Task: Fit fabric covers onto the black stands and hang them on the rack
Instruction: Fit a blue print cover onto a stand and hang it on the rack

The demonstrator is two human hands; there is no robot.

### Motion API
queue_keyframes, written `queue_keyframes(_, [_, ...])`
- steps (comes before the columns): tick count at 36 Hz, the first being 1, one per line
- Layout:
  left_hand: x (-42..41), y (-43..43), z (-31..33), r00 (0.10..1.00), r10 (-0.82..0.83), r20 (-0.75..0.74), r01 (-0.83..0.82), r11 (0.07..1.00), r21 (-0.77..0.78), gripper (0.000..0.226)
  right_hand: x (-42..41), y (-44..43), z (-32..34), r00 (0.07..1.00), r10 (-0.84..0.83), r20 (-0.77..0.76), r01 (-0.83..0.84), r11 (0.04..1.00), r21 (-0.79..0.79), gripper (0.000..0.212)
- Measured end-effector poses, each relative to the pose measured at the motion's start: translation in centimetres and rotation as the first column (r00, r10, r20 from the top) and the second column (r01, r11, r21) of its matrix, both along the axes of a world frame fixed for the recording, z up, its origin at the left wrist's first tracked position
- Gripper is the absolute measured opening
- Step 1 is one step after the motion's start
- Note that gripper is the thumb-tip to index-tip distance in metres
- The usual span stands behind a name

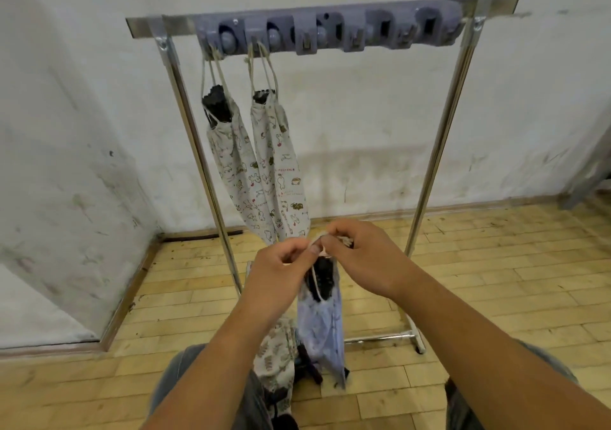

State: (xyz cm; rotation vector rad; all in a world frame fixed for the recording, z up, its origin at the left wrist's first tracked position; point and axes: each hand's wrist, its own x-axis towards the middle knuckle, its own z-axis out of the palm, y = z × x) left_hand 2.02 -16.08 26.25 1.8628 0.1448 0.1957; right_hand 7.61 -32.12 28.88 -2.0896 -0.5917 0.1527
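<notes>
Fabric covers, cream with small cartoon prints, hang two side by side from a tall metal rack (145, 27) against a white wall. A purple hook strip (330, 29) runs along its top bar. The left printed cover (228, 162) and the right printed cover (281, 172) each hold a dark stand and hang by cords; the hooks further right carry nothing. In front of the rack a third, pale blue cover (320, 327) dangles from the person's hands. One spare printed cover (277, 350) lies lower, between the knees. The left hand (281, 264) and right hand (360, 254) meet above the blue cover, fingers curled, both pinching its drawstring (316, 239). One black stand (322, 279) shows at the mouth. The step looks like drawing the cord closed; next, its loop needs lifting onto a free hook.
</notes>
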Motion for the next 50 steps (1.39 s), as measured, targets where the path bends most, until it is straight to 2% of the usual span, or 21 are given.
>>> queue_keyframes(8, [2.2,0.9,5.4,0.997,0.047,0.057,-0.048,0.999,0.008,0.013,3.2,0.9,3.2,0.992,-0.106,0.072,0.095,0.984,0.153,0.009])
queue_keyframes(13, [5.0,1.1,8.4,0.99,0.094,0.105,-0.089,0.995,-0.051,0.014,5.4,1.7,5.4,0.989,-0.146,0.036,0.134,0.963,0.234,0.015])
queue_keyframes(18, [7.4,1.6,11.0,0.98,0.131,0.149,-0.123,0.99,-0.066,0.011,7.6,2.5,6.6,0.98,-0.193,0.044,0.173,0.945,0.277,0.011])
queue_keyframes(25, [10.7,2.5,14.0,0.972,0.146,0.186,-0.13,0.987,-0.099,0.013,11.0,3.8,9.5,0.973,-0.229,0.025,0.207,0.919,0.336,0.021])
queue_keyframes(30, [13.0,2.9,16.3,0.961,0.145,0.235,-0.129,0.988,-0.083,0.014,13.0,4.8,11.6,0.969,-0.247,0.01,0.22,0.879,0.424,0.02])
queue_keyframes(35, [15.4,3.1,18.1,0.953,0.14,0.269,-0.119,0.989,-0.093,0.015,14.4,5.7,13.5,0.977,-0.204,-0.07,0.209,0.818,0.535,0.018])
queue_keyframes(44, [19.1,3.2,20.0,0.941,0.183,0.283,-0.148,0.979,-0.141,0.019,17.2,6.8,15.6,0.978,-0.191,-0.087,0.203,0.757,0.621,0.016])
queue_keyframes(50, [20.8,3.7,19.4,0.957,0.187,0.221,-0.148,0.972,-0.181,0.017,18.7,7.5,14.8,0.967,-0.242,-0.08,0.243,0.782,0.575,0.014])
